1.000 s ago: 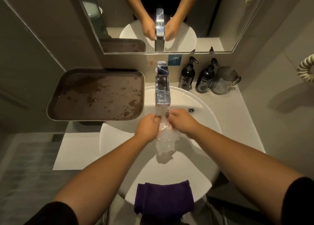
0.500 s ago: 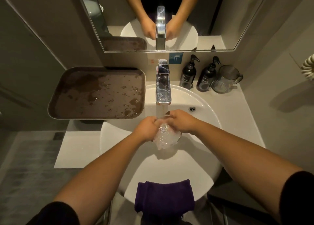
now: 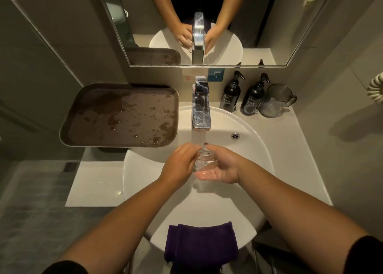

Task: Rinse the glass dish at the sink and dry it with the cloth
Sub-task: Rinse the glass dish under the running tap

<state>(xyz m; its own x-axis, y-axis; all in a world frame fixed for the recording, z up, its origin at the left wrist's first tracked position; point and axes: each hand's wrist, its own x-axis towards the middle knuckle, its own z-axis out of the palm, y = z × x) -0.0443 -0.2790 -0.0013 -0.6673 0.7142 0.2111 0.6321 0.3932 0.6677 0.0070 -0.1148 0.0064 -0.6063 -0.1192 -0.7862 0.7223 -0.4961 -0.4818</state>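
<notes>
White sink, tap running. Left hand and right hand cup the glass dish under the stream. Best to turn it slowly; cloth waits on the near rim.

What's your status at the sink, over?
Left hand and right hand both on small clear glass dish, under running chrome tap. Folded purple cloth untouched on white basin rim. Nothing in the way.

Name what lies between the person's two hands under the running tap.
The glass dish, held by the left hand and right hand, seen in the head view.
</notes>
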